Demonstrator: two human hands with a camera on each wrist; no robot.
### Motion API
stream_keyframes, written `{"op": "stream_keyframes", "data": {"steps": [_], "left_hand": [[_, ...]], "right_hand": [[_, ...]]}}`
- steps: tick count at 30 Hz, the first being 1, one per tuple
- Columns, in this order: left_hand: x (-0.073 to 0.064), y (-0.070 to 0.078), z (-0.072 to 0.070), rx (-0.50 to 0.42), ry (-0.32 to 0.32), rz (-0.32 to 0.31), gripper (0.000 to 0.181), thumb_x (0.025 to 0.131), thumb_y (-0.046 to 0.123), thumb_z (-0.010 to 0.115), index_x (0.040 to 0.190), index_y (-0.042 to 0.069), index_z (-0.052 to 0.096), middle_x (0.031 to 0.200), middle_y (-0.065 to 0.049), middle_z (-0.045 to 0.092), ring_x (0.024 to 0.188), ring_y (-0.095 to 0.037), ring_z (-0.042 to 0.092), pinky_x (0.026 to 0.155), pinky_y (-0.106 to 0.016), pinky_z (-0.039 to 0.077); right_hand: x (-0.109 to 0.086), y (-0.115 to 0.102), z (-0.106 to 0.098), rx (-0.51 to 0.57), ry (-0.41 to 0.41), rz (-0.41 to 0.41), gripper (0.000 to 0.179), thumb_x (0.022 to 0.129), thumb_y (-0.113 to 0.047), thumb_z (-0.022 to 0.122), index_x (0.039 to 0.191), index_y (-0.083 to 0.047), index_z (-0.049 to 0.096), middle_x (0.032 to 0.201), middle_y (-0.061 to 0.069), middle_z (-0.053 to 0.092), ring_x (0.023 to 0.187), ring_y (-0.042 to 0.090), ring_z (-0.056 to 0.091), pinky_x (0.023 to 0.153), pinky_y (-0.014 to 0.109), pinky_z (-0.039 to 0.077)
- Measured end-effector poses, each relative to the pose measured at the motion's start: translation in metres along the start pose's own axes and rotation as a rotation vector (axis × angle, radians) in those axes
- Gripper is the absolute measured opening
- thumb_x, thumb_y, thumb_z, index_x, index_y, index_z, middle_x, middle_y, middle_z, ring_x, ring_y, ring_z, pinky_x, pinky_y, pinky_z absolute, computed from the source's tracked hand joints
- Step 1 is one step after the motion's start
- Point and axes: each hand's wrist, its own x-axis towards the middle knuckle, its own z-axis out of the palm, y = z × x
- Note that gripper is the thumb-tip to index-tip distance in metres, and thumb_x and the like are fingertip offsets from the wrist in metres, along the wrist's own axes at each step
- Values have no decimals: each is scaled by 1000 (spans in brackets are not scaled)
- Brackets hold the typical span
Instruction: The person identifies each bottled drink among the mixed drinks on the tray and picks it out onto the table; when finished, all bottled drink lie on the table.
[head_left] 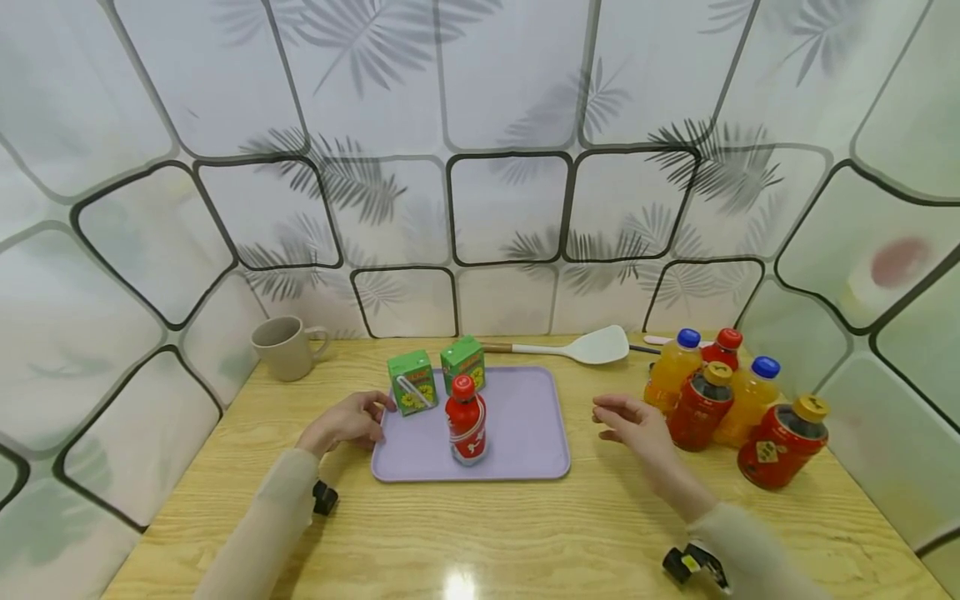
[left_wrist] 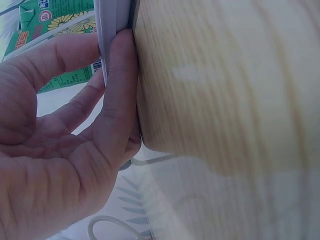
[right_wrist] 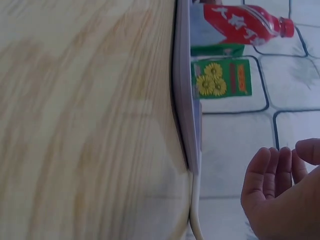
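A lilac tray (head_left: 525, 425) lies on the wooden table, carrying two green juice cartons and a red-capped bottle (head_left: 467, 429). One carton (head_left: 412, 383) with a straw on its side stands at the tray's back left; the other carton (head_left: 462, 364) is just right of it. My left hand (head_left: 348, 421) is at the tray's left edge. In the left wrist view its thumb and fingers pinch the tray rim (left_wrist: 114, 17). My right hand (head_left: 637, 425) hovers between the tray and the bottles on the right, fingers loosely bent and holding nothing.
A beige mug (head_left: 287, 347) stands at the back left. Behind the tray lies a white spatula (head_left: 597, 346) with a wooden handle end. Several bottles stand grouped at the right, among them an orange drink bottle (head_left: 671, 371) and a dark red bottle (head_left: 780, 446). A patterned curtain (head_left: 510, 208) surrounds the table.
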Motion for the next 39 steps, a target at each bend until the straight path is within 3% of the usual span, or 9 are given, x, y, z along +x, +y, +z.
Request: {"op": "stream_keyframes", "data": {"steps": [7,24,39], "left_hand": [[1,-1,-1,1,10,-14,52,72,-11,65,122,1,55,95,-11,46,72,-18,52,59,-27,52],[1,0,0,3,-5,-9,53,72,-11,65,122,-1,55,94,-10,44,70,-17,51,59,-27,52],[-1,1,0,1,-18,5,54,73,-10,64,125,-1,53,95,-11,44,71,-17,51,60,-27,52]], "right_hand": [[7,3,26,35,-72,4,42,95,-14,63,127,11,54,105,1,68,92,10,64,80,27,57],[15,7,69,36,-154,-58,41,90,-8,68,125,10,58,109,17,67,88,8,64,75,27,57],[21,-3,108,-47,-216,-243,40,83,-7,75,121,2,65,112,26,66,92,10,65,79,24,55]]}}
